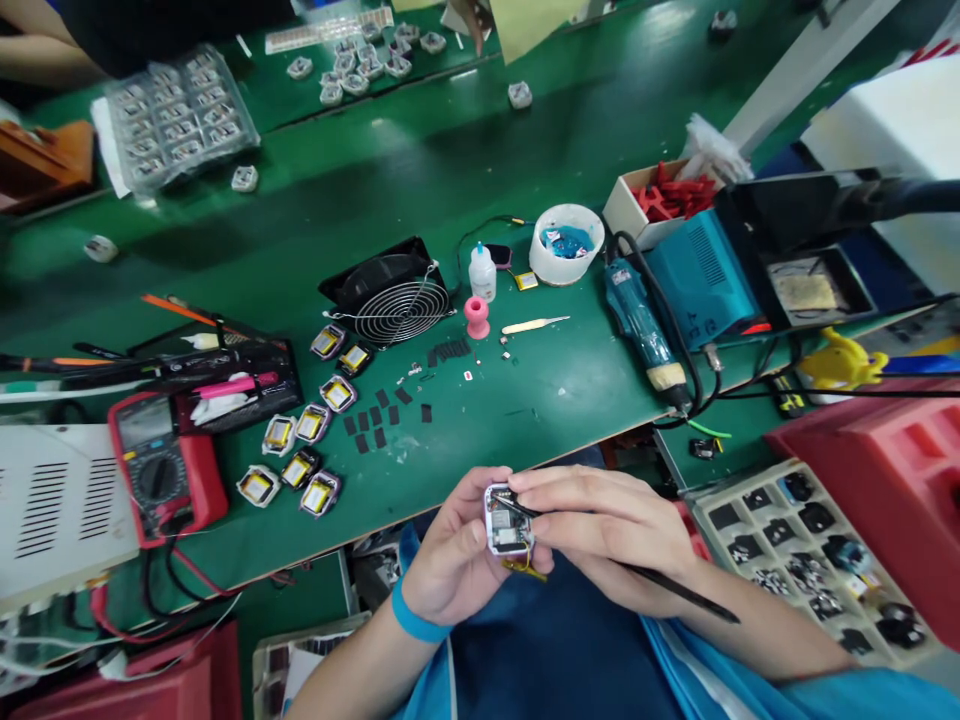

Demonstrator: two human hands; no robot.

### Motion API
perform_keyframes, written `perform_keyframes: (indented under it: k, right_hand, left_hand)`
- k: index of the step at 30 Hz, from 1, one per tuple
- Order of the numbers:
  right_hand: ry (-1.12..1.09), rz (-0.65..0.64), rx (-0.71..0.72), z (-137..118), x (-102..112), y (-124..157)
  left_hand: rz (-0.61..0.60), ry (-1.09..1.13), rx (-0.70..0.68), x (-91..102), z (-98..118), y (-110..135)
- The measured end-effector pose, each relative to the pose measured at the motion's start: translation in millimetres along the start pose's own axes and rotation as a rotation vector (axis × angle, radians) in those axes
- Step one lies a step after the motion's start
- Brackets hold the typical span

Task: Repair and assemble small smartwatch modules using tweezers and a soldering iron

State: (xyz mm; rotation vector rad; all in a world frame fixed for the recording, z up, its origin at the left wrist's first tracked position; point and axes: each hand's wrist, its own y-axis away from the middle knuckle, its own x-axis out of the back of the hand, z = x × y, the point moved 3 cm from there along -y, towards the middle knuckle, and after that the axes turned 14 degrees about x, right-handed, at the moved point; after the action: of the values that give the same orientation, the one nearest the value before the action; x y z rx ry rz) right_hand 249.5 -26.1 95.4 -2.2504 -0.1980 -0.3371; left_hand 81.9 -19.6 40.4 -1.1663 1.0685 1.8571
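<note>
My left hand (457,550), a blue band at its wrist, grips a small open device case (508,535) with a pale rim and a circuit board inside. A yellow piece (525,570) hangs from the case's lower edge. Closed round black tweezers (682,592), my right hand (607,525) holds their tips over the board. Its fingers hide the tweezers' middle and part of the case's right side. Both hands are just off the bench's front edge. Several similar open cases (321,493) with yellow inserts lie on the bench to the left, near black rectangular pieces (362,443).
Behind stand a fan (401,312), a dropper bottle (482,272), a pink holder (476,316) and a white tub (566,245). An electric screwdriver (641,320) and a blue station (701,280) are right; a red multimeter (161,465) is left. A co-worker's hand (474,18) shows at the top.
</note>
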Motion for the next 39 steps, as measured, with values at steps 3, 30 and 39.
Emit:
perform_keyframes:
  k: [3,30,39]
  right_hand:
    - [0.011,0.01,-0.002,-1.2,0.1,-0.6]
    - [-0.071,0.139,-0.147,12.3,-3.0,9.6]
    - [0.031,0.117,-0.483,66.3,-2.8,26.5]
  left_hand:
    - [-0.014,0.004,-0.006,-1.5,0.6,-0.5]
    - [0.279,-0.195,0.008,18.3,19.8,8.0]
    - [0.935,-1.278,-0.067,43.8,90.8,32.1]
